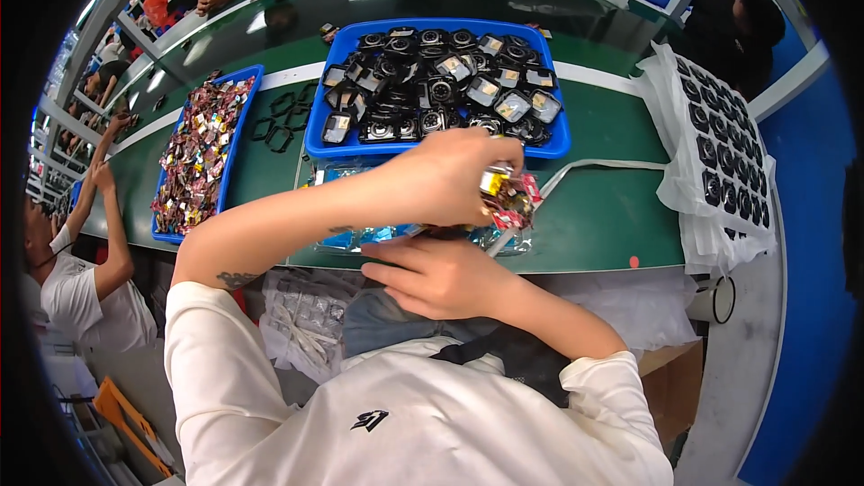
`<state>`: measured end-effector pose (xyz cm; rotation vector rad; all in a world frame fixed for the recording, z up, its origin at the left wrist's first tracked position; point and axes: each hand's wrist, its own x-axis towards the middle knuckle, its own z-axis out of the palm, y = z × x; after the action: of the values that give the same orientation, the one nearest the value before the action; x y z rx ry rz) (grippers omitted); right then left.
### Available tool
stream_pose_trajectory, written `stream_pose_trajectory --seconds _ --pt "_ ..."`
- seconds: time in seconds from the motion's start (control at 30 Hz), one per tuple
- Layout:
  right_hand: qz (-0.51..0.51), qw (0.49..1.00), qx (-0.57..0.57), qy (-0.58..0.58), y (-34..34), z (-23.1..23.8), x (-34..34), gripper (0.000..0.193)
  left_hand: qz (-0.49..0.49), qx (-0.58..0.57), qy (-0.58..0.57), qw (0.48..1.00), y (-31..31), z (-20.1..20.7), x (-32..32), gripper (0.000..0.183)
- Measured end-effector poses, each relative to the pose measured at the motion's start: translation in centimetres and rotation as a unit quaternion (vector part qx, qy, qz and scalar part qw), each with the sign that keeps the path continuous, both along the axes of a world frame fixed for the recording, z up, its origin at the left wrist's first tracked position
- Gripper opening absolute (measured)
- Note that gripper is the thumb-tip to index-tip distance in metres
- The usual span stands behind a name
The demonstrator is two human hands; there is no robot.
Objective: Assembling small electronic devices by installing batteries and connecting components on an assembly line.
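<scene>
Left hand grips a clump of small parts above the bench's near edge

The left hand [463, 175], its forearm crossing in front of the body, has its fingers closed around a clump of small parts [511, 202] in red, yellow and brown. The clump sits at the right of that hand, just this side of a large blue tray [360, 150]. The right hand [445, 279] is just below, near the front edge of the green bench [612, 216], its fingers stretched out toward the left; with the underside hidden, I cannot tell whether they hold anything. Clear and bluish packets [345, 241] lie on the bench around the two hands.

The large blue tray is heaped with dark, watch-like cases [438, 90]. Left of it are several black frames [281, 117], and farther left a narrower blue tray [241, 139] full of small multicoloured pieces [200, 148]. A pale strip [603, 163] runs across the bench toward a white-lined tray [664, 117] at the right, where black round-faced units [725, 148] are set in rows. At the far left, a co-worker in a white shirt [99, 301] raises both arms.
</scene>
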<state>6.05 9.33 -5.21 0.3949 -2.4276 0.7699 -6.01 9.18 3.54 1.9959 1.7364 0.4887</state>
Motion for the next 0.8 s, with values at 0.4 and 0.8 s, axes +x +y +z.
stream_pose_trajectory --seconds 0.4,0.8 --pt "0.134 0.904 -0.315 -0.257 4.2 2.5 2.1 0.034 -0.061 0.011 -0.063 0.996 -1.6 -0.3 -1.6 0.056" --pt "0.267 0.840 -0.372 -0.292 6.2 2.4 1.6 0.034 0.099 0.211 0.051 0.971 -8.6 0.2 -5.9 0.038"
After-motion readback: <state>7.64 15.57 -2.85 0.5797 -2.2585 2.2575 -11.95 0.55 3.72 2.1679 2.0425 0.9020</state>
